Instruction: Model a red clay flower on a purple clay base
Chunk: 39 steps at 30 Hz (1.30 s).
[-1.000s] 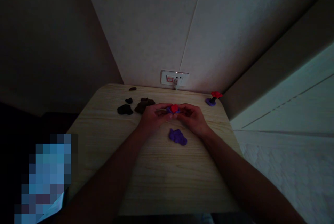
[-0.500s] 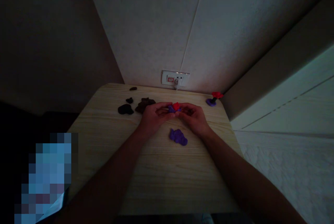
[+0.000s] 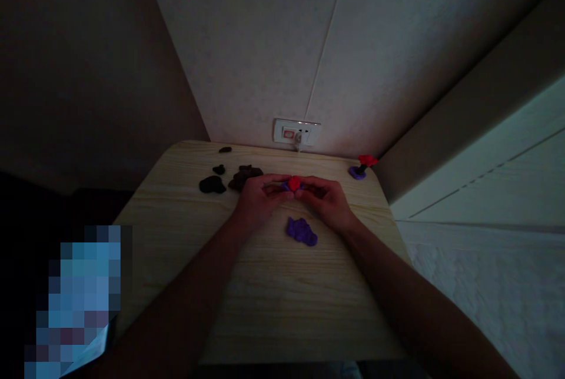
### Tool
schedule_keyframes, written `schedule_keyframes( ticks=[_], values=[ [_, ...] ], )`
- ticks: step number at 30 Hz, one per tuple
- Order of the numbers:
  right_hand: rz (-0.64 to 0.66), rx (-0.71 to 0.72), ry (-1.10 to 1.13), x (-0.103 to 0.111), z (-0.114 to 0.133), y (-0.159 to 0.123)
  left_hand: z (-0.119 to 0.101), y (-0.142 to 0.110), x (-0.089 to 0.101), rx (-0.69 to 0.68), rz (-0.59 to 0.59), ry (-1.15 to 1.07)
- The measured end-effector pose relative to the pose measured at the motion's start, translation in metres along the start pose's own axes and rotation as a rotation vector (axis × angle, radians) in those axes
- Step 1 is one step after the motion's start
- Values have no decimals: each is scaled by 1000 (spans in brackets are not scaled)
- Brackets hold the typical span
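Observation:
Between the fingertips of my left hand (image 3: pixel 261 195) and my right hand (image 3: pixel 323 195) is a small modelling-clay piece (image 3: pixel 294 183), red on top with purple at its lower sides. Both hands pinch it from opposite sides, low over the table; my fingers hide part of it. Nearer to me lies a lumpy piece of purple clay (image 3: pixel 302 231). A dark brown clay lump (image 3: pixel 243 178) sits just beyond my left hand, partly covered by it. At the far right corner stands a clay figure (image 3: pixel 364 167) with a red top, dark stem and purple base.
Black clay pieces (image 3: pixel 212 185) and a small dark piece (image 3: pixel 225 149) lie on the left of the wooden table (image 3: pixel 273 296). A wall socket (image 3: pixel 296 132) with a plug is behind the table. At lower left there is a blurred bright screen (image 3: pixel 88 291).
The red top of the held clay piece has turned and now looks rounder, and it sits slightly further left and lower. Both hands have shifted only a little.

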State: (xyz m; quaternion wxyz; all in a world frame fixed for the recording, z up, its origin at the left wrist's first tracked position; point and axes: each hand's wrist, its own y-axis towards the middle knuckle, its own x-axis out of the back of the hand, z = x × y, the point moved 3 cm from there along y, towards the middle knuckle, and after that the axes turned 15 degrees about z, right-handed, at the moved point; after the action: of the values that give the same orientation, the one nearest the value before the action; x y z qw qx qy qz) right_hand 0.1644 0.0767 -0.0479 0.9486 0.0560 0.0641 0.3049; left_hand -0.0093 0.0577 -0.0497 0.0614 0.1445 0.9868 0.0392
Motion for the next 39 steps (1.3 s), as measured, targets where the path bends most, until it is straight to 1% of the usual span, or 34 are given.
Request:
schedule_keyframes(
  ticks=[3,8,17,22,26,30,35,39],
  values=[
    [-23,-2,17,0,1,0,-1,0,-1,-5,21,-30],
    [-68,-7,42,3,-1,0,-3,0,-1,1,11,-21],
    [-52,-42,85,2,-1,0,-6,-4,-1,78,-19,-31],
    [-30,-44,62,3,0,-1,-4,-4,0,90,-2,-22],
    [-24,-47,31,4,-1,-2,-3,-3,-1,86,14,-48],
    [-51,-62,47,3,-2,-3,-4,-3,-2,71,-7,-23],
    [-45,-63,33,1,2,-3,-5,-3,-3,18,-10,24],
    [-51,-31,-51,3,3,-3,-7,-3,-4,-45,-30,91]
  ],
)
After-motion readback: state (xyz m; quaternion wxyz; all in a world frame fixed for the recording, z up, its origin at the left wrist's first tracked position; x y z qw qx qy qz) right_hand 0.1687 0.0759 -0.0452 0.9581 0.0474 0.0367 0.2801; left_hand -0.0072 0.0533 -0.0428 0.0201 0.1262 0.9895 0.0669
